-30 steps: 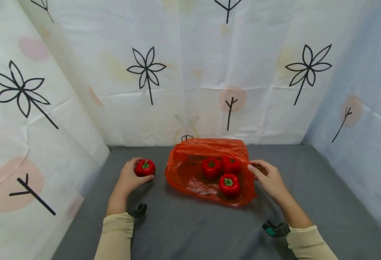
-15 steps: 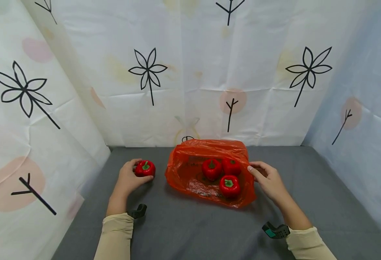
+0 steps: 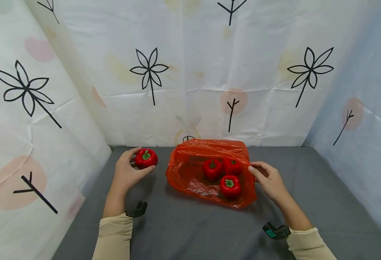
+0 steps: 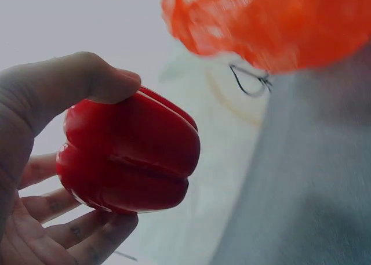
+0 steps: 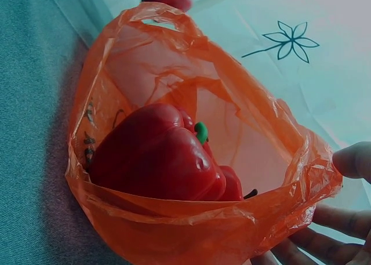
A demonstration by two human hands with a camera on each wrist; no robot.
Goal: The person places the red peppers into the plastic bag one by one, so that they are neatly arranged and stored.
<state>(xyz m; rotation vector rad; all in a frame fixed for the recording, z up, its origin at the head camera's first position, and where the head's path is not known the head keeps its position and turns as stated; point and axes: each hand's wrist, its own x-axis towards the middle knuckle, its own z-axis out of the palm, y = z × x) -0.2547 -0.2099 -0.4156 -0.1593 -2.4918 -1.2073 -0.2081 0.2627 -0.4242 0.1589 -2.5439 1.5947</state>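
Observation:
A red bell pepper (image 3: 146,159) with a green stem is gripped between the thumb and fingers of my left hand (image 3: 128,171), raised over the table to the left of the bag. In the left wrist view the pepper (image 4: 133,152) lies on its side in the grasp. My right hand (image 3: 269,180) pinches the right edge of an orange plastic bag (image 3: 185,180). Inside the bag sit three red bell peppers, the nearest one (image 3: 230,186) with its green stem up. In the right wrist view the bag's mouth gapes, and thumb and fingers hold its crumpled rim (image 5: 316,166).
A grey cloth (image 3: 183,231) covers the table. White patterned curtains (image 3: 197,72) stand behind and at both sides. Each wrist wears a dark strap device, such as the right one (image 3: 276,230).
My left hand has lifted the bell pepper up from the table. My right hand stays at the bag's edge, and the bag with its peppers has not moved.

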